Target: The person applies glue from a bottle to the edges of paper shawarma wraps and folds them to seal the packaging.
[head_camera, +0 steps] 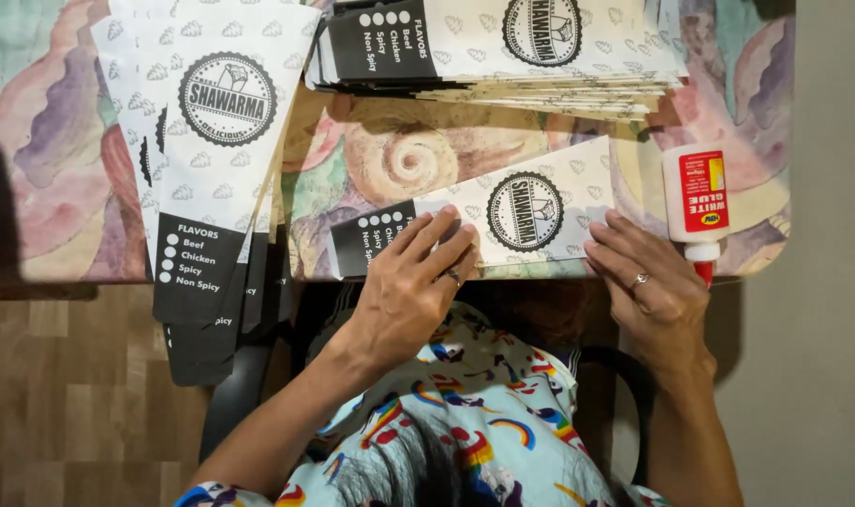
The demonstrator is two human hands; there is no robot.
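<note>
While both hands lie flat, the left hand (pixel 418 272) and right hand (pixel 648 277) press the paper sleeve (pixel 503 221). Nothing's gripped, fingers spread. Glue bottle (pixel 695 202) sits just beside.

Two sleeve stacks (pixel 212 141) (pixel 503 47), glue bottle (pixel 695 202), patterned tablecloth (pixel 52 141)

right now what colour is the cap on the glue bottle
Red, on the white glue bottle beside the right hand; clearest in the head view.

Single head-worn view, looking straight down.
The camera sits close above the table (pixel 371 141), facing its near edge; the person's lap and the floor (pixel 71 394) fill the lower frame below that edge.
</note>
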